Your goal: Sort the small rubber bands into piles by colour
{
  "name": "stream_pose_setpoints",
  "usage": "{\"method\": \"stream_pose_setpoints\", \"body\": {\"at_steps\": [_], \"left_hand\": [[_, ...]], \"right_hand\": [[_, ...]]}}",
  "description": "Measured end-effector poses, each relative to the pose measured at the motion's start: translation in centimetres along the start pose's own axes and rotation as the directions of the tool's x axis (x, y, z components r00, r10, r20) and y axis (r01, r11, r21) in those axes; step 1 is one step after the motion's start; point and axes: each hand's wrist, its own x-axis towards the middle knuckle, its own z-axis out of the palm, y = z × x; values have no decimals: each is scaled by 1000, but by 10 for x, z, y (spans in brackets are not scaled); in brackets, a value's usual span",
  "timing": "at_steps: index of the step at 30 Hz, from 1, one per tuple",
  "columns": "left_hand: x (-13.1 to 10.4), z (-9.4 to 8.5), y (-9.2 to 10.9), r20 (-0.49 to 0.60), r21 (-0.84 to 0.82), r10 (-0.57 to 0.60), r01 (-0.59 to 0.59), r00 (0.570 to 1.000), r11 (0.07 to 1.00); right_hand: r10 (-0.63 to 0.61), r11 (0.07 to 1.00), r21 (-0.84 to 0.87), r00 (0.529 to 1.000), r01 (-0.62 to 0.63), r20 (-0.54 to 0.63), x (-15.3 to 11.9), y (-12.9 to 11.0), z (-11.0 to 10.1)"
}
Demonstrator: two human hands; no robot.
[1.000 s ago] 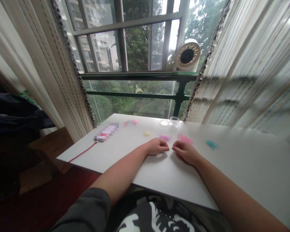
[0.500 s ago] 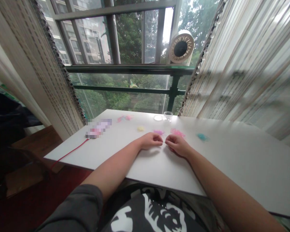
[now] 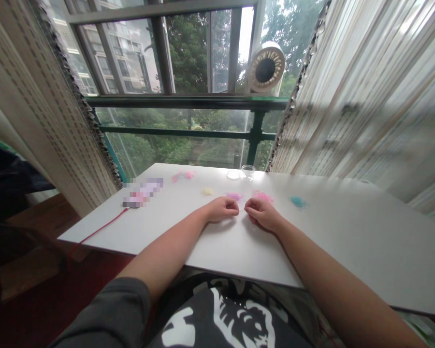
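My left hand (image 3: 223,209) and my right hand (image 3: 260,212) are just above the white table (image 3: 217,246), fingertips pinched and facing each other across a small gap. A faint thin strand seems to span the gap; it is too small to name. Just beyond my left hand lies a purple pile of small pieces (image 3: 234,196). A pink pile (image 3: 263,195) is right behind my right hand. Farther left are a pale yellow pile (image 3: 208,192) and a mixed pink and blue pile (image 3: 183,176). To the right sits a teal pile (image 3: 297,201).
A clear round container (image 3: 248,171) and a white lid-like disc (image 3: 234,175) stand at the table's back edge. At the left lies a blurred-out device (image 3: 143,192) with a red cable (image 3: 97,230). A round white fan (image 3: 267,69) is by the window.
The whole view has shifted a little, so things appear slightly farther left. The gap between my two hands looks slightly wider. Both hands remain pinched.
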Motion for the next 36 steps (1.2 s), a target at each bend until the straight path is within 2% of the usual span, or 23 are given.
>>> {"method": "stream_pose_setpoints", "body": {"at_steps": [25,36], "left_hand": [[0,-1,-1,3,46,35,-35,999,998],[-1,-1,2,4,3,0,0,1000,1000]], "right_hand": [[-3,999,-52,997,8,82,-3,-7,-1],[18,999,-42,999,-16,42,-1,-5,0]]}}
